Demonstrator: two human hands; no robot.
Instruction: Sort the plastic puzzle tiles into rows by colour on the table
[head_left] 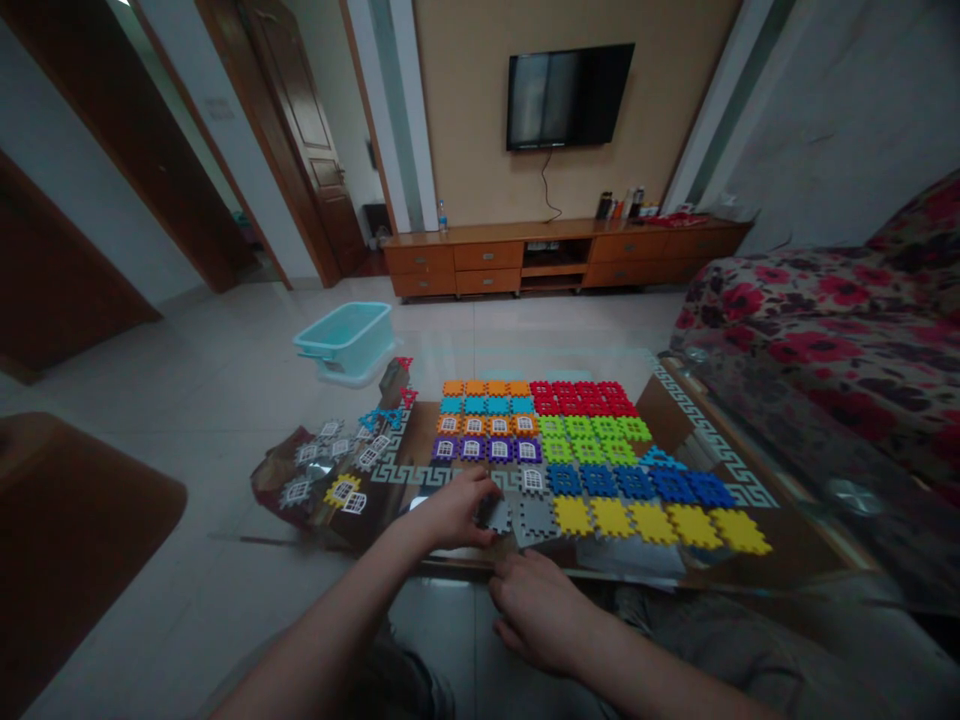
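Plastic tiles [592, 460] cover a glass table [739, 470], left hand [450, 510] pinching one, right hand [536, 610] open.

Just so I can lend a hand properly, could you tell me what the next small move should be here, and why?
I would probably slide the grey tile at the left hand up against the second grey tile. The tiles lie sorted by colour in rows, and that second tile sits beside the yellow row, so the two seem to belong together.
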